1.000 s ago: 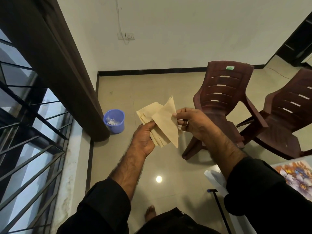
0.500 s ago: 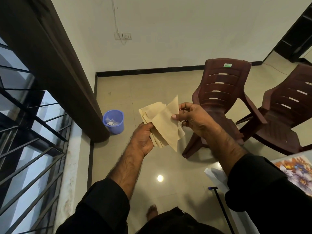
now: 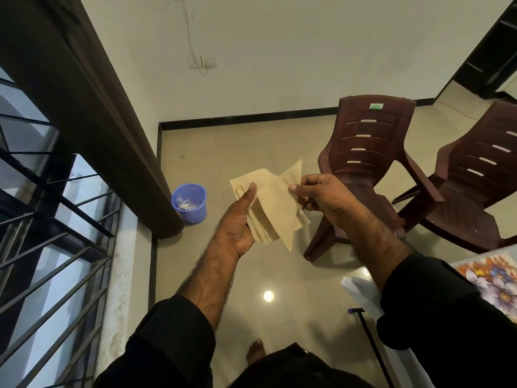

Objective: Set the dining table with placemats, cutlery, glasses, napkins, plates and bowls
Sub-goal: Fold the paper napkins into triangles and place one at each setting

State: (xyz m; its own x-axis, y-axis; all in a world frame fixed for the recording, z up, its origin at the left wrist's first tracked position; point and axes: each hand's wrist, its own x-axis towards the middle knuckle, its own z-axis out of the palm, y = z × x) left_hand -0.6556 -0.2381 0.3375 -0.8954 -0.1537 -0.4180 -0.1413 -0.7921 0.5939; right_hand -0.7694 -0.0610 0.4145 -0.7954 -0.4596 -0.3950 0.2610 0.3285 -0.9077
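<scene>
While the left hand (image 3: pixel 237 222) grips the lower part of a fanned stack of beige napkins (image 3: pixel 268 203), its thumb laid up across the front sheet and its fingers curled behind, the stack is held in mid-air over the tiled floor, apart from any surface. Its long axis runs from upper left down to a point at lower right, so the free corners fan out toward the right. There the right hand (image 3: pixel 324 200) meets it: thumb and fingers (image 3: pixel 293 187) pinch the upper right edge of the front folded napkin, the triangular one lying over the rest. Both hands are therefore clamped on paper, the left on the bundle, the right on one sheet.

My reading is that a single napkin is being peeled off, and the pull would go rightward, away from the left thumb, which pins the others. The surface with its floral placemat (image 3: pixel 492 281) lies further right and lower, nearer the right arm, so that hand seems the natural one to carry the sheet over.
</scene>
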